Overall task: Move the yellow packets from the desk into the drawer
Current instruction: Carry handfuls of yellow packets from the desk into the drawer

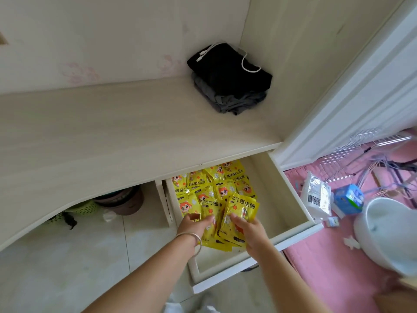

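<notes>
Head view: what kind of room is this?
Likely a bedroom or home study nook: a built-in desk with folded clothes on it, flowered wallpaper behind, and a pink mat on the floor.

Back of drawer and rear yellow packets hidden under surface edge, centre frame; hands cover lower packets; white bowl cut off right edge, blurred.

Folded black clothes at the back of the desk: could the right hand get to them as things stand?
Probably not at once: the right hand grips yellow packets in the drawer. The desktop before the black clothes looks unobstructed.
</notes>
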